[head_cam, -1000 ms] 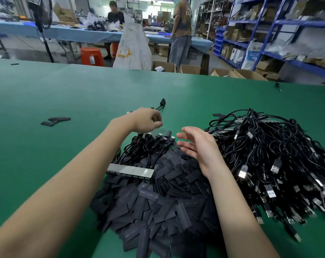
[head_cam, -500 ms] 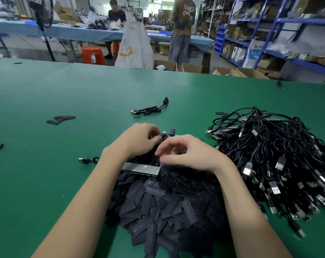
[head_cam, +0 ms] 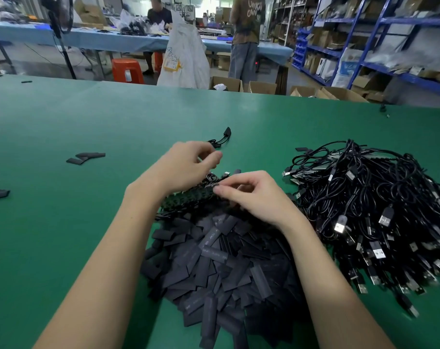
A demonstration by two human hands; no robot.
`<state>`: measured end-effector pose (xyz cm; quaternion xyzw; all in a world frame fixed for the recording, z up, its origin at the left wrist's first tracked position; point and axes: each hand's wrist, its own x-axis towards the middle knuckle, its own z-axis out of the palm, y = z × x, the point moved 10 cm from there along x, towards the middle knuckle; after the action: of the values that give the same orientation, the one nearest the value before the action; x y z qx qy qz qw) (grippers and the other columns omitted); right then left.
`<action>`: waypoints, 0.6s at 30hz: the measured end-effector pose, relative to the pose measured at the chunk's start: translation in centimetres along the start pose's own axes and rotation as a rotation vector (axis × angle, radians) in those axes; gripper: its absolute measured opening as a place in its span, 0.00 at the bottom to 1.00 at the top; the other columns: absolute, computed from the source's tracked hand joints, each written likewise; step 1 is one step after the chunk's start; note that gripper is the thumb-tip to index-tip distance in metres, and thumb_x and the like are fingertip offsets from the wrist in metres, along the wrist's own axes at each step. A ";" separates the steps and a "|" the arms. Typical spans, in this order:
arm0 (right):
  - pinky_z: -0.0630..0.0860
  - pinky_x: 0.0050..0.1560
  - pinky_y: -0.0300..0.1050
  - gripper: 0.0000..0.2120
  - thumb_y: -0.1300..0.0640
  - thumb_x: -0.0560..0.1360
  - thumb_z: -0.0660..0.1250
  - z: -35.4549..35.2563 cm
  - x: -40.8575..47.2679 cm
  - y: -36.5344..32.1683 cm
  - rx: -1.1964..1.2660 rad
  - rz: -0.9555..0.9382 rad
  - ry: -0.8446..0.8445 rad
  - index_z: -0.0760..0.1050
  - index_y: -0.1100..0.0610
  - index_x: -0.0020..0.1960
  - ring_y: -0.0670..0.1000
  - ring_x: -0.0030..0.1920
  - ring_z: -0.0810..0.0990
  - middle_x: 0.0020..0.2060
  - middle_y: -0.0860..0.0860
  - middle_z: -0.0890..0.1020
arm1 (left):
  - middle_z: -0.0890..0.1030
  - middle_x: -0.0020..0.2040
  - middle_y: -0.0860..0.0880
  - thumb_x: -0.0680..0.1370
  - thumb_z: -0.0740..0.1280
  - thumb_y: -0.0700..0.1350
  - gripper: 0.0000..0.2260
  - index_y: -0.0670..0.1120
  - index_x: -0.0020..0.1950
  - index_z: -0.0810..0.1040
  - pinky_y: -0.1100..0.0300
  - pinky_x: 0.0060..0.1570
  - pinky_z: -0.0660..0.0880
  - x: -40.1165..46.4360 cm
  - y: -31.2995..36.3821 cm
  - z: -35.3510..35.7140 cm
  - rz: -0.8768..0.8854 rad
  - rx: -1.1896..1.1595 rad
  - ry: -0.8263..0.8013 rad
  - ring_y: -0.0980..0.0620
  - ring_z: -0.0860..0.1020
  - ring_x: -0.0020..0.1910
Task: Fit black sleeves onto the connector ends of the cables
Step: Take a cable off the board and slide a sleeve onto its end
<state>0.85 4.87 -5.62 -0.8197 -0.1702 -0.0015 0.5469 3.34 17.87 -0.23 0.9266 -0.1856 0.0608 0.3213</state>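
Green desk (head_cam: 63,235) carries three groups of stock. A heap of flat black sleeves (head_cam: 214,268) lies at the near centre, pieces pointing every way with no common axis. A large tangle of black cables (head_cam: 370,207) with metal connector ends lies to the right, just beside the heap; most visible connectors point toward the near right edge.

Left hand (head_cam: 186,165) is above the far edge of the sleeve heap, fingers curled, thumb and forefinger pinched together; what it pinches is too small to tell. Right hand (head_cam: 254,195) sits just beside it, fingers (head_cam: 220,190) curled and pinching the right end of a dark strip-like holder (head_cam: 188,197) that carries a row of cable ends. The holder's long axis runs from lower left up to upper right, tilted off the desk. Small coiled cable loops show just above it between the two hands.

One single cable (head_cam: 222,139) lies apart on the desk beyond the left hand, its forked end pointing away and right. Loose sleeves (head_cam: 85,157) lie well apart at the left.
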 end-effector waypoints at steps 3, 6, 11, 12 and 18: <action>0.72 0.39 0.41 0.04 0.46 0.73 0.77 -1.4 0.1 0.8 0.083 0.050 0.160 0.85 0.46 0.42 0.45 0.32 0.74 0.33 0.46 0.82 | 0.84 0.44 0.55 0.85 0.58 0.51 0.14 0.49 0.47 0.81 0.54 0.52 0.77 -0.4 1.6 -1.2 0.041 0.027 0.015 0.52 0.82 0.47; 0.69 0.31 0.35 0.05 0.53 0.75 0.76 -1.9 -0.1 1.5 0.296 0.132 0.256 0.83 0.50 0.41 0.44 0.28 0.72 0.31 0.49 0.81 | 0.81 0.39 0.53 0.84 0.56 0.57 0.18 0.50 0.43 0.78 0.52 0.45 0.74 -0.4 1.9 -1.3 -0.012 0.198 0.091 0.46 0.79 0.44; 0.69 0.28 0.34 0.03 0.55 0.76 0.74 -1.5 -0.3 2.3 0.415 0.231 0.280 0.82 0.52 0.45 0.43 0.30 0.76 0.31 0.45 0.82 | 0.70 0.27 0.51 0.85 0.54 0.60 0.26 0.47 0.32 0.71 0.54 0.39 0.64 -0.5 2.1 0.0 -0.078 0.296 0.346 0.43 0.71 0.34; 0.70 0.30 0.34 0.02 0.54 0.76 0.74 -1.5 -0.4 2.3 0.408 0.235 0.282 0.82 0.52 0.46 0.43 0.31 0.77 0.32 0.44 0.83 | 0.67 0.25 0.51 0.85 0.55 0.59 0.26 0.47 0.30 0.69 0.54 0.40 0.65 -0.5 2.1 0.1 -0.061 0.263 0.396 0.44 0.68 0.31; 0.76 0.36 0.34 0.01 0.59 0.75 0.75 -1.1 -0.2 2.4 0.482 0.241 0.274 0.84 0.54 0.45 0.41 0.36 0.80 0.35 0.44 0.85 | 0.63 0.21 0.52 0.85 0.59 0.53 0.27 0.48 0.27 0.62 0.48 0.55 0.68 -1.1 1.5 0.4 0.021 0.138 0.555 0.51 0.64 0.25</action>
<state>1.52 3.04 -7.36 -0.6726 0.0083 -0.0065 0.7399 1.78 16.84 0.05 0.8923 -0.0956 0.3277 0.2953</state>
